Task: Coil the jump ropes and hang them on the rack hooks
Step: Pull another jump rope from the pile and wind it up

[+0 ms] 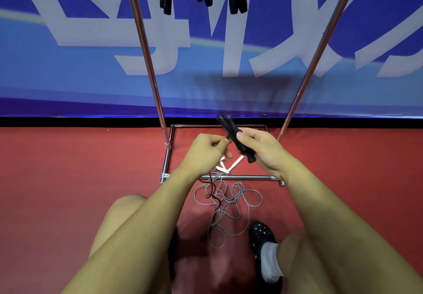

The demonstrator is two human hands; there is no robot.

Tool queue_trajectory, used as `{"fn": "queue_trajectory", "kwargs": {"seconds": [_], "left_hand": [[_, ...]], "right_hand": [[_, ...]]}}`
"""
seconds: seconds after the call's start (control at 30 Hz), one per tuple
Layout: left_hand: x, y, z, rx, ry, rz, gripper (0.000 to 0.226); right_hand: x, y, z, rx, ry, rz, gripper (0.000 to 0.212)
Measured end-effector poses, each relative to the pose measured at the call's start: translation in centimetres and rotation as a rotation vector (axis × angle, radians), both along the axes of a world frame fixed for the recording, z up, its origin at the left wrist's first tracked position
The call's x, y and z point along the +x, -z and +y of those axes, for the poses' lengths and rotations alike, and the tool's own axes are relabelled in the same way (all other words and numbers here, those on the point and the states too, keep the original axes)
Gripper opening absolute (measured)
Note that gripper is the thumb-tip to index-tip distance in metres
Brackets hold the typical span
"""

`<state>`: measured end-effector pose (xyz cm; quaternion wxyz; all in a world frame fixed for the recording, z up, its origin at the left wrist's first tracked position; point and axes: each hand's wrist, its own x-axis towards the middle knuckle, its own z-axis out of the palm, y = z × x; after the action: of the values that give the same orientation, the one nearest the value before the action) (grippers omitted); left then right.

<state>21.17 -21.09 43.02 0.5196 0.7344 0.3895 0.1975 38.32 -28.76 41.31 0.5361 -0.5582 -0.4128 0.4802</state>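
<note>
Basically the right hand [263,149] grips the black rope bundle [235,138] mid-frame, long axis tilting up-left; left hand [207,150] pinches its loose strand, rack hooks way overhead.

Bright even overhead light, soft shadow on banner [229,87], wide-angle edge bending, slight blur.

A red floor [68,179] runs up to a blue banner [68,76] with large white characters across it. White strips [229,166] lie on the floor in a V shape. A black shoe [261,234] with pale dots and a grey sock [270,261] show at lower right.
</note>
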Motion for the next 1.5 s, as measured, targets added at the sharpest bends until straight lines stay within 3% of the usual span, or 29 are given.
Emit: {"fn": "queue_trajectory", "kwargs": {"seconds": [0.13,0.33,0.57,0.7,0.9,1.0,1.13,1.3,1.5], "left_hand": [[-0.2,-0.4,-0.4,-0.050,0.045,0.006,0.046],[-0.1,-1.0,-0.7,-0.083,0.048,-0.047,0.047],[-0.5,-1.0,-0.4,-0.079,0.181,-0.049,0.049],[-0.7,-1.5,-0.3,-0.205,0.196,-0.088,0.052],[-1.7,-2.9,-0.1,-0.302,0.266,0.050,0.070],[-1.9,-2.9,0.0,-0.248,0.306,0.127,0.081],[-1.5,-2.2,0.3,-0.193,0.194,0.028,0.073],[-1.1,-1.1,0.5,-0.180,0.157,-0.069,0.039],[-0.7,-1.1,0.0,0.019,0.060,-0.042,0.029]], "right_hand": [[-0.3,-0.2,-0.2,-0.009,0.035,-0.160,0.031],[-0.2,-0.7,-0.4,-0.037,0.058,-0.099,0.038],[-0.7,-1.5,-1.2,-0.084,-0.255,-0.014,0.007],[-0.6,-1.8,-1.4,-0.059,-0.256,-0.055,0.014],[-0.8,-1.9,-1.4,-0.062,-0.293,-0.181,0.016],[-0.5,-1.7,-1.2,-0.038,-0.216,-0.159,0.020],[0.3,-2.0,-0.9,0.055,-0.038,-0.050,0.037],[0.7,-1.8,-0.7,0.080,0.046,-0.039,0.028],[1.0,-1.5,-0.6,0.026,0.084,-0.187,0.020]]}}
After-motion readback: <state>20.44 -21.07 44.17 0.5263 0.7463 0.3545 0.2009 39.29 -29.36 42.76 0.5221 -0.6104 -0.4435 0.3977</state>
